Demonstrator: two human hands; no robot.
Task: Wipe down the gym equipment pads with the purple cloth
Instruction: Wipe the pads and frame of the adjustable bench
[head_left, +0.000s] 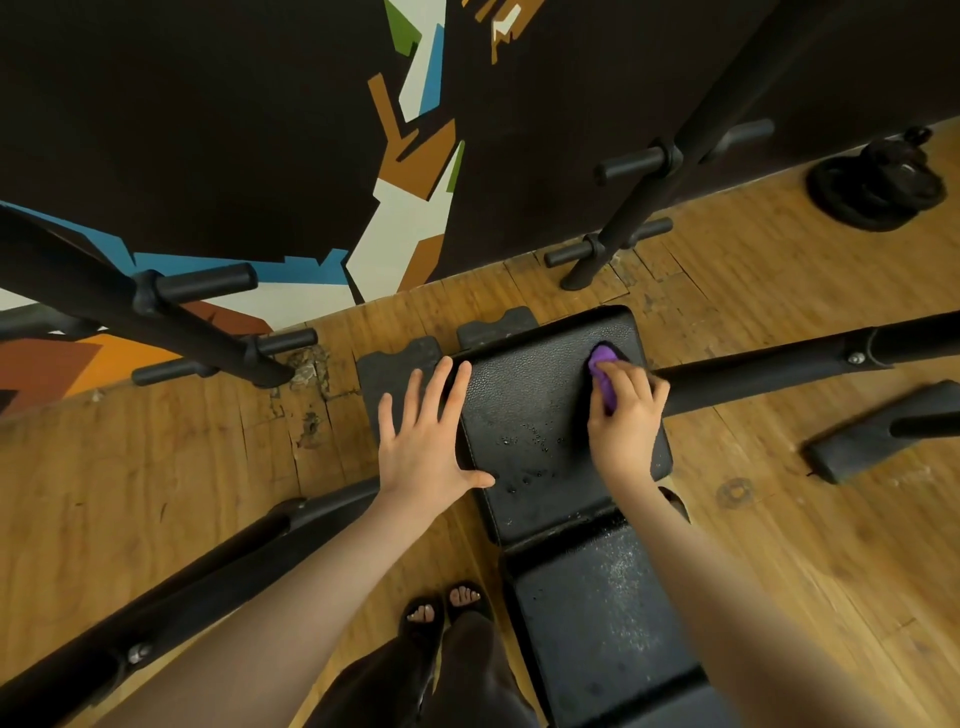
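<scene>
A black padded bench runs up the middle of the head view. Its far pad (540, 415) carries water droplets, and the nearer pad (587, 618) is speckled with spray. My right hand (626, 410) grips a bunched purple cloth (605, 374) and presses it onto the far pad's right side. My left hand (423, 436) lies flat with fingers spread on the far pad's left edge, thumb on the pad.
Black rack uprights with pegs stand at the left (156, 306) and right (639, 192). Steel frame bars cross the wooden floor at lower left (208, 571) and right (779, 369). Weight plates (878, 192) lie at the far right. My sandalled feet (447, 608) stand beside the bench.
</scene>
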